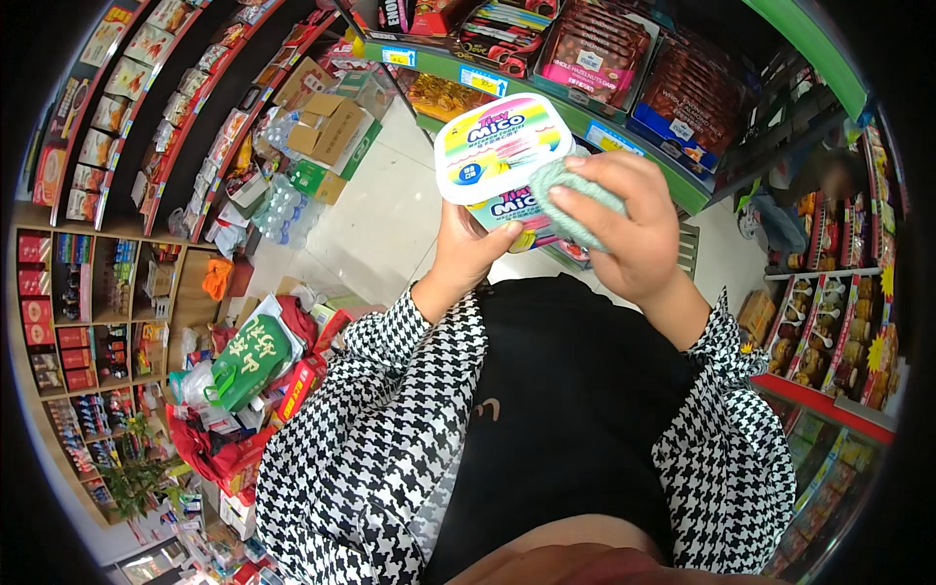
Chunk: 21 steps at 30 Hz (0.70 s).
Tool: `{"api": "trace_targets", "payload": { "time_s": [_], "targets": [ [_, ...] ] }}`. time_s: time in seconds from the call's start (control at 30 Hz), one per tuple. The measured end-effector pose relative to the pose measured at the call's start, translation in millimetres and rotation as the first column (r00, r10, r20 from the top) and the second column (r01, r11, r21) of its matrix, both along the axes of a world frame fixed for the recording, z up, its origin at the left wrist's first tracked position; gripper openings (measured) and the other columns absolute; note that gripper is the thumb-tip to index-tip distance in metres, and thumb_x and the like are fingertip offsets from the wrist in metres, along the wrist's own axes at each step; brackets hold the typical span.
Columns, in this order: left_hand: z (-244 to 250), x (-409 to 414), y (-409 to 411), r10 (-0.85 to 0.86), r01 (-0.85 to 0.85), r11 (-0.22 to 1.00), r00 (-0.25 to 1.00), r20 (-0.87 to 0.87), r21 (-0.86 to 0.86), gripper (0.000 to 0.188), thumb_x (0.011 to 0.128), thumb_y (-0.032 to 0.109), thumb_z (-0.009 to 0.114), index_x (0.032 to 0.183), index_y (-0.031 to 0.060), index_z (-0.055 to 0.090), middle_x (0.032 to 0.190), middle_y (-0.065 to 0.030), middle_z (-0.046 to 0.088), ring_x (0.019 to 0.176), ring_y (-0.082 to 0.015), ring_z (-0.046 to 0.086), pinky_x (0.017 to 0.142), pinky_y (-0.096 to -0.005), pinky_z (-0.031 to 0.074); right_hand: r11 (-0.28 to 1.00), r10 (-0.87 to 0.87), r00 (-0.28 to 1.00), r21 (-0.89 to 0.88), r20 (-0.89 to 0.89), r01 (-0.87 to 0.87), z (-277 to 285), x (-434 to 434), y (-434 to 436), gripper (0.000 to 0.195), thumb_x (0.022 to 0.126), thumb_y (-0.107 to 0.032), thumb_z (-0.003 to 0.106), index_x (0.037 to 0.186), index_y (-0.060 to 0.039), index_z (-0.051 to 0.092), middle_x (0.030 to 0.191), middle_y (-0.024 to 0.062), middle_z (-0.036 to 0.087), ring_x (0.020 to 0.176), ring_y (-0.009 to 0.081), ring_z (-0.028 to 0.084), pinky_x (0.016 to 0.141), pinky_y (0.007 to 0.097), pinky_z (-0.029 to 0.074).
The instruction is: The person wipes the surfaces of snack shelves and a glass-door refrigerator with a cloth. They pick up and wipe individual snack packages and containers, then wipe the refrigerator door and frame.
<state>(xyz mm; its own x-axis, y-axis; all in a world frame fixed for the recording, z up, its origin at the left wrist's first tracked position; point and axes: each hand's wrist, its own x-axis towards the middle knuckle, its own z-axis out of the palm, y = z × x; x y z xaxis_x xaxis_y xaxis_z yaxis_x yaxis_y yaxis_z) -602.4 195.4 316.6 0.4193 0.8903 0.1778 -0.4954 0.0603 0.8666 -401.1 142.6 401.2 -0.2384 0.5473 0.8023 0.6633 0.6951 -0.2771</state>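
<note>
My left hand (472,248) grips a plastic tub of macaron cookies (504,142) from below and at its left side. The tub has a white-rimmed lid with a bright printed label, and its printed side wall faces me. Bunched in my right hand (632,219) is a pale green cloth (574,201), pressed against the tub's right side near the lid's corner. The fingers of my right hand lie over the cloth. Part of the tub's right side is hidden behind the cloth and hand.
Ahead, a green-edged shelf (526,106) carries boxed chocolate bars (592,51). Cardboard boxes (329,128) and wrapped bottles (285,208) stand on the tiled floor to the left. Closer on the left lies a pile with a green bag (252,358). Another person's legs (779,223) appear at right.
</note>
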Motion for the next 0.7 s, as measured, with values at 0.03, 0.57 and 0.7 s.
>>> {"api": "trace_targets", "payload": {
  "time_s": [0.03, 0.57, 0.7],
  "targets": [
    [1, 0, -1, 0.008, -0.008, 1.000, 1.000, 0.008, -0.009, 0.082, 0.082, 0.005, 0.077, 0.148, 0.0036, 0.028, 0.144, -0.0135, 0.046, 0.134, -0.0238, 0.048, 0.113, -0.0414, 0.040, 1.000, -0.020, 1.000, 0.022, 0.009, 0.019, -3, -5, 1, 0.039, 0.075, -0.004, 0.070, 0.112, -0.0134, 0.076, 0.121, 0.0077, 0.067, 0.104, 0.0276, 0.059, 0.091, 0.0397, 0.050],
    [-3, -1, -1, -0.027, 0.048, 0.990, 0.987, 0.158, -0.130, 0.078, 0.088, 0.010, 0.074, 0.149, 0.0051, 0.025, 0.144, -0.0138, 0.046, 0.134, -0.0250, 0.050, 0.112, -0.0412, 0.042, 0.983, 0.148, 0.978, -0.131, 0.147, -0.129, -12, -14, 5, 0.037, 0.075, -0.008, 0.068, 0.109, -0.0166, 0.075, 0.114, 0.0001, 0.069, 0.105, 0.0262, 0.060, 0.086, 0.0395, 0.048],
    [2, -2, 2, 0.003, 0.020, 0.976, 0.995, 0.102, -0.218, 0.073, 0.088, 0.005, 0.071, 0.147, 0.0055, 0.028, 0.139, -0.0131, 0.051, 0.128, -0.0233, 0.054, 0.109, -0.0401, 0.045, 0.941, 0.266, 0.961, -0.234, 0.071, -0.243, -17, -15, 4, 0.038, 0.071, -0.004, 0.069, 0.106, -0.0153, 0.075, 0.110, 0.0006, 0.069, 0.103, 0.0257, 0.062, 0.086, 0.0395, 0.049]
  ]
}}
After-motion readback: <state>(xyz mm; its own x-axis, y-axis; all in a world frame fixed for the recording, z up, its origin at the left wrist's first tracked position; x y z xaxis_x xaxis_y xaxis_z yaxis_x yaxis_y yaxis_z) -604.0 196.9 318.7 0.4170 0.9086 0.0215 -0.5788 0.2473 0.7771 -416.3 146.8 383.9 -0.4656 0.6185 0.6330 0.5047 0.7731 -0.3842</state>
